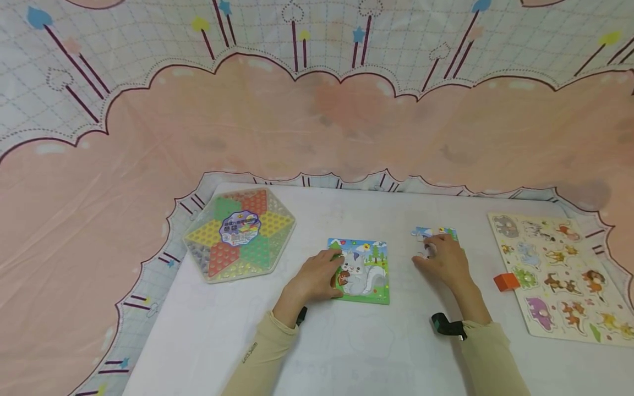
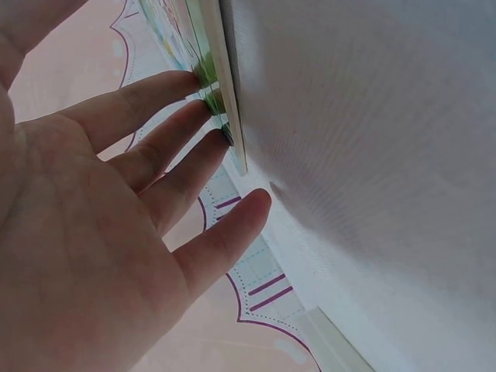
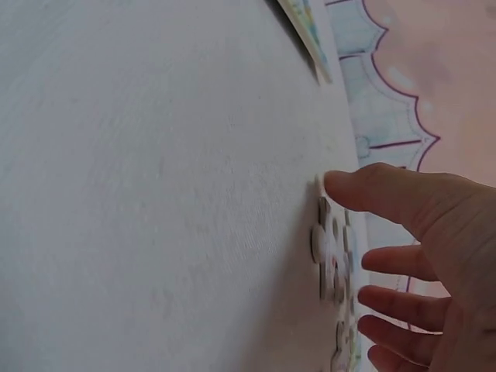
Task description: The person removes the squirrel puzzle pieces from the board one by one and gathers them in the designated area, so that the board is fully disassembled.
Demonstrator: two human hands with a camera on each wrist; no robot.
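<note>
A square squirrel picture puzzle (image 1: 366, 275) lies near the middle of the white table. My left hand (image 1: 314, 275) is at its left side, and in the left wrist view the fairly straight fingers (image 2: 174, 167) touch the edge of the puzzle board (image 2: 221, 85). To the right, loose jigsaw pieces (image 1: 447, 233) with a blue and green print lie on the table. My right hand (image 1: 443, 261) hovers over them and partly hides them. In the right wrist view its thumb (image 3: 372, 190) is right by the pieces (image 3: 324, 260), the other fingers spread apart.
A hexagonal Chinese checkers set (image 1: 247, 258) in clear packaging lies at the left. On the right is a wooden animal peg puzzle (image 1: 559, 264), with an orange block (image 1: 506, 282) at its left edge. A patterned cloth (image 1: 346, 137) hangs behind the table (image 1: 366, 352).
</note>
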